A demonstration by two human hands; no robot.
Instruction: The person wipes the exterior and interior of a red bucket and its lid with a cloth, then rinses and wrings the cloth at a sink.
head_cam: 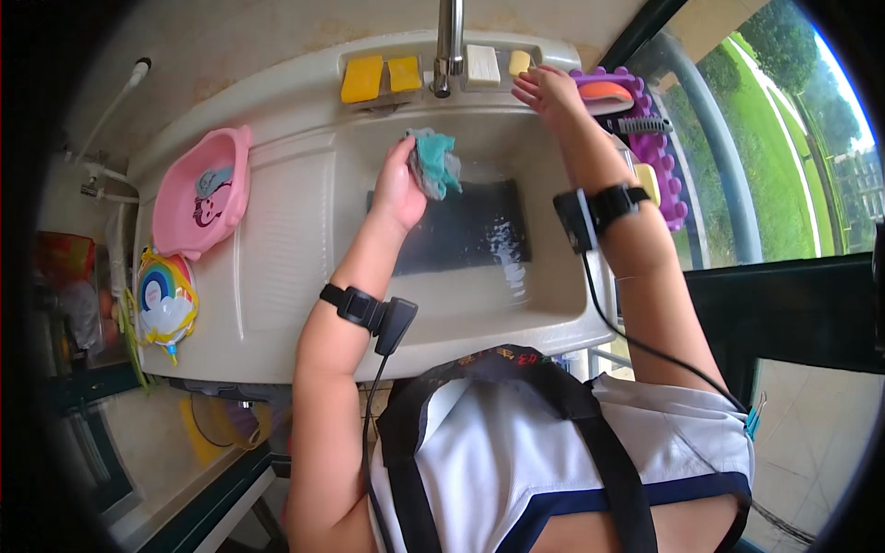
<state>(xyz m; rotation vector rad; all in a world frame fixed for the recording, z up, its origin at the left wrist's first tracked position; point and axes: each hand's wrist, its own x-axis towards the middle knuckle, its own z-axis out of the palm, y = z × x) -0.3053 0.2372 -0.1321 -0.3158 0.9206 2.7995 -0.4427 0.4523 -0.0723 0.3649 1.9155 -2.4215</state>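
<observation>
My left hand (402,183) grips a small bunched teal and grey cloth (435,162) above the sink basin (553,290). Water stands in the basin over a dark rectangular area at its bottom. At the sink's back ledge, my right hand (544,90) reaches out, palm partly showing, fingers apart, beside a small yellow soap bar (519,63). Whether its fingertips touch the soap I cannot tell. A white soap bar (482,65) lies left of the yellow one, and the metal faucet (449,48) stands at the back middle.
Two yellow-orange bars (362,79) sit left of the faucet. A pink basin (242,186) with a greyish cloth inside stands on the left drainboard, a rainbow-patterned item (166,297) below it. At right, a purple basket (669,180) holds an orange-topped brush (605,93).
</observation>
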